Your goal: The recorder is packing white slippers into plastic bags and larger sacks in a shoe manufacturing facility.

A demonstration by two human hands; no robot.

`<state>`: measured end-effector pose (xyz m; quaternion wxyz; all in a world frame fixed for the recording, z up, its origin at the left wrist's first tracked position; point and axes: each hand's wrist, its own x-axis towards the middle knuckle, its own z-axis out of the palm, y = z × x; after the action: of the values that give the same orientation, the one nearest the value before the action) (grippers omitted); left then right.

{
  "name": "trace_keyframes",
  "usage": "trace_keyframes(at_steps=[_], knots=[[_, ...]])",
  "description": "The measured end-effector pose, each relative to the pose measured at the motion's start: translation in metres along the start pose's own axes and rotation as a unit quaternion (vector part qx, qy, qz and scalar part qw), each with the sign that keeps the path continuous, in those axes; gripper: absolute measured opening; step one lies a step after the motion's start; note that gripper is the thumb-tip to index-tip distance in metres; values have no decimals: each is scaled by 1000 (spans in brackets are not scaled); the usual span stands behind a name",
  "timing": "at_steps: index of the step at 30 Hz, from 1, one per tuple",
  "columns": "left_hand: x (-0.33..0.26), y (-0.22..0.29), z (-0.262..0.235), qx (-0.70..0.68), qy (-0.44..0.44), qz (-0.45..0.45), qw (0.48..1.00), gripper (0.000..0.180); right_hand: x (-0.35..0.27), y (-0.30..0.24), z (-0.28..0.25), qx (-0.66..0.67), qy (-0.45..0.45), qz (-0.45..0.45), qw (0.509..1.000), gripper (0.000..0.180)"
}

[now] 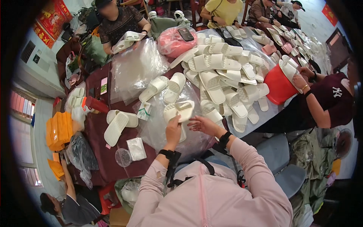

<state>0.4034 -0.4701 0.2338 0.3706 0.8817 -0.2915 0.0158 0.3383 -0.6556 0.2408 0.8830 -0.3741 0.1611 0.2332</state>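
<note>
In my left hand (173,131) is a cream slide slipper (186,109), gripped with the fingers closed at its near edge. My right hand (206,126) is just right of it, fingers apart and nothing in them. Under the held slipper, another pale slipper (183,135) partly shows on clear plastic bags (154,128). Farther off, a slipper (154,89) and a second one (175,87) lie side by side on the plastic. To the right rises a large heap of similar slippers (213,85).
Left of the bags are two overlapping slippers (116,128), a small white-and-green box (144,111), a tissue pack (136,148) and a round clear lid (123,157). A pink bundle (172,42) bears a phone (185,34). Co-workers handle slippers around the table, one beside a red basin (278,85).
</note>
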Motion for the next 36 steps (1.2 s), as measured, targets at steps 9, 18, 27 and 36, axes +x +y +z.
trace_keyframes(at_steps=[9, 18, 27, 36], knots=[[21, -7, -10, -150, 32, -220, 963, 30, -8, -4, -30, -10, 54, -32, 998, 44], [-41, 4, 23, 29, -176, 109, 978, 43, 33, 21, -59, -136, 239, -116, 955, 57], [-129, -44, 18, 158, -331, -105, 924, 33, 62, 63, -46, -510, 427, -263, 699, 57], [-142, -67, 53, 241, -283, -23, 928, 46, 114, 77, -38, -813, 73, -100, 569, 51]])
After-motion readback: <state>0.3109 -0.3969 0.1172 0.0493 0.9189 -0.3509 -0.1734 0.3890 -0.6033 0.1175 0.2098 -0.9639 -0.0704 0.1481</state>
